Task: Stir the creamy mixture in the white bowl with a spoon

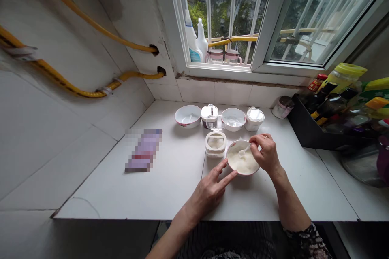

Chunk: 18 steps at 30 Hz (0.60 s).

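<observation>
A bowl (243, 173) of white powdery or fine-grained stuff (247, 163) stands on the white counter. My right hand (266, 151) pinches the handle of a small white spoon (242, 153), whose tip rests at the surface of the white stuff. On the bowl's left side, my left hand (214, 186) has its fingers stretched out, the fingertips touching the rim. Just left of the bowl is an uncovered white seasoning jar (215, 151) with pale contents. What the white stuff is, I cannot tell.
Behind stand a white bowl (187, 117), a lidded jar (209, 111), another bowl (234, 120) and a second lidded jar (255, 118). A blurred-out purple item (144, 149) lies left. At right, a black box (304, 129) holds several bottles, beside a small jar (283, 107).
</observation>
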Each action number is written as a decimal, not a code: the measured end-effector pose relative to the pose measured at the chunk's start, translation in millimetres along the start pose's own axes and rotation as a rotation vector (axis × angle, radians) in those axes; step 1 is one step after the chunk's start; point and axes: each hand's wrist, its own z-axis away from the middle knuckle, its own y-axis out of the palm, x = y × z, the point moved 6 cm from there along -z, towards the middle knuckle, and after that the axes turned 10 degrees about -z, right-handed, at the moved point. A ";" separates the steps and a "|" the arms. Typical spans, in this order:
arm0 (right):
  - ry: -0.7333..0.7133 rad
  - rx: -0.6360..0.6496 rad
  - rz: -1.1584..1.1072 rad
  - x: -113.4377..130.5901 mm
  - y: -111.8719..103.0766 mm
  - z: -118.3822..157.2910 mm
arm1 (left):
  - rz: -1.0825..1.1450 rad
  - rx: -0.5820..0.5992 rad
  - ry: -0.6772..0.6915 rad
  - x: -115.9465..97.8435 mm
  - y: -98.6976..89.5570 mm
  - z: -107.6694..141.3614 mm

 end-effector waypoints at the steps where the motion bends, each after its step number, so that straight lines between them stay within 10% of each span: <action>1: 0.010 0.028 0.004 0.0 5.1 0.9 | 0.005 0.004 -0.001 0.0 0.0 0.1; 12: 0.475 0.080 -0.291 -23.0 16.0 7.2 | -0.013 0.006 -0.001 -0.6 -0.2 0.1; 18: 0.382 0.153 -0.236 -13.8 22.4 5.2 | -0.012 0.007 -0.002 0.0 0.3 1.0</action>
